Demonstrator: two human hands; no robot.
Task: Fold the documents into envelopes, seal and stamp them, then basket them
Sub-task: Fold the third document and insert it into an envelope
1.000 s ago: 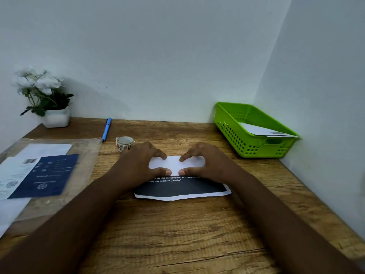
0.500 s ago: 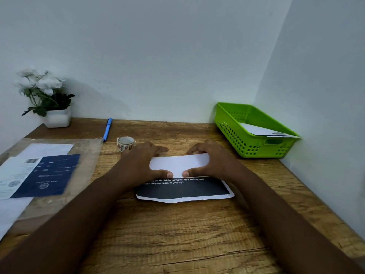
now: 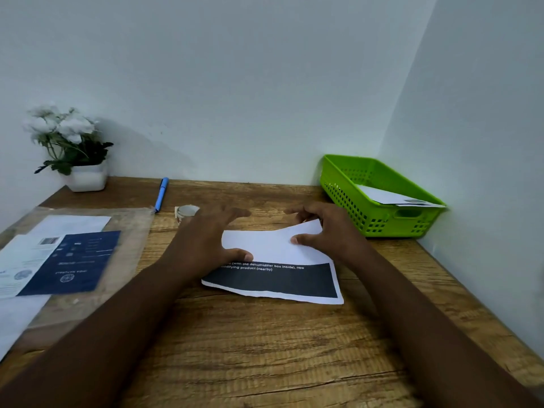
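Paper [image 3: 273, 260] lies in the middle of the wooden desk [image 3: 265, 348], folded so that its white back covers the far half, while the near half shows a black band with white print. The left hand [image 3: 206, 240] rests on the left part of the fold, fingers spread and nearly straight, the thumb pressing flat on the white flap. The right hand [image 3: 329, 231] is at the far right corner of the flap, which is lifted a little; the thumb lies on top and the fingers curl behind the edge, pinching it. A green basket [image 3: 353, 207] stands at the right by the wall, with a white envelope [image 3: 388, 197] inside. At the left are a plastic sleeve [image 3: 123, 231] with printed sheets [image 3: 70, 260], a blue pen [image 3: 162, 194], a small tape roll [image 3: 185, 212] and a flower pot [image 3: 85, 178].
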